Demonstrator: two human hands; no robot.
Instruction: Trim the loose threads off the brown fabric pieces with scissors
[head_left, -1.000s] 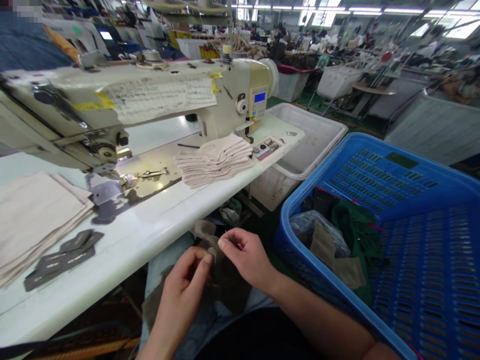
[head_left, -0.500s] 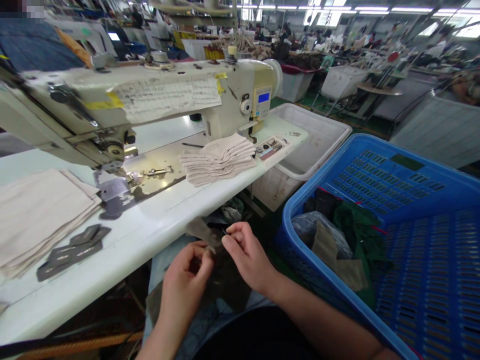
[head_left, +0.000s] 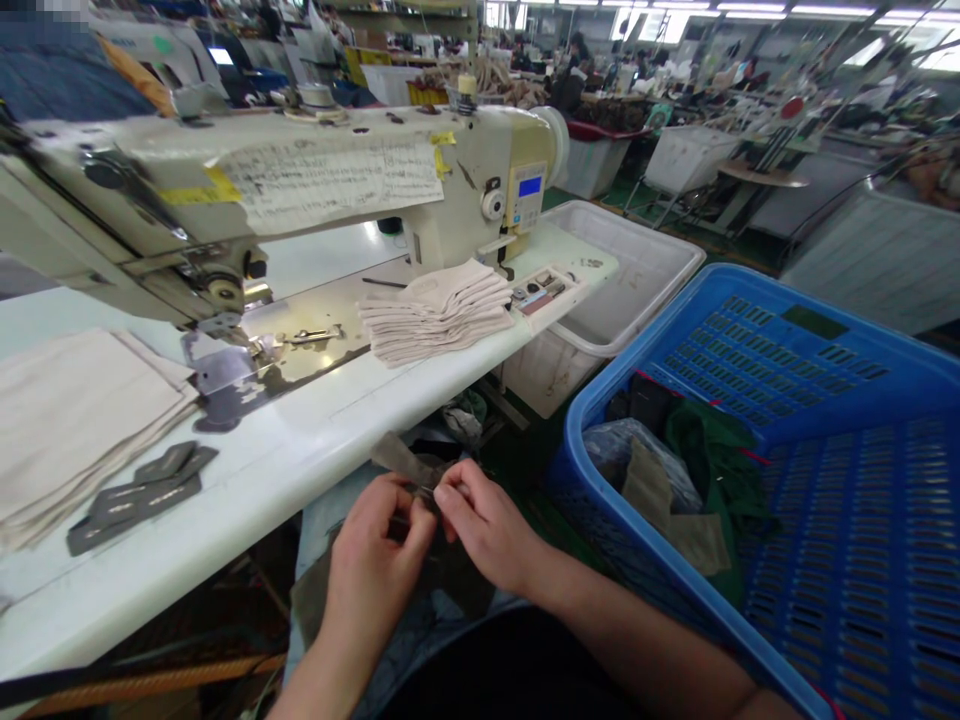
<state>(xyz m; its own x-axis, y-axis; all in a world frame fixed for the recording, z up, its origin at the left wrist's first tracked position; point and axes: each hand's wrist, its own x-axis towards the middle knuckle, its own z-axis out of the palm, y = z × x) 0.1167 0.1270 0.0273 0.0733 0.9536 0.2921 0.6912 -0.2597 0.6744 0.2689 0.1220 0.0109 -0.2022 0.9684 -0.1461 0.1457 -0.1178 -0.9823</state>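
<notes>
Right hand (head_left: 487, 525) nearer left (head_left: 382, 555) (one cloth (head_left: 397, 456))

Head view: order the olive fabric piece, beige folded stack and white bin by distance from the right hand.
1. olive fabric piece, pinched in the right hand, below the table edge.
2. beige folded stack, ahead on the table.
3. white bin, beyond the table's right end.

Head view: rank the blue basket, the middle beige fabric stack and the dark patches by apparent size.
Largest: blue basket.
Then: beige fabric stack and dark patches, which look about alike, so I won't rank them.
</notes>
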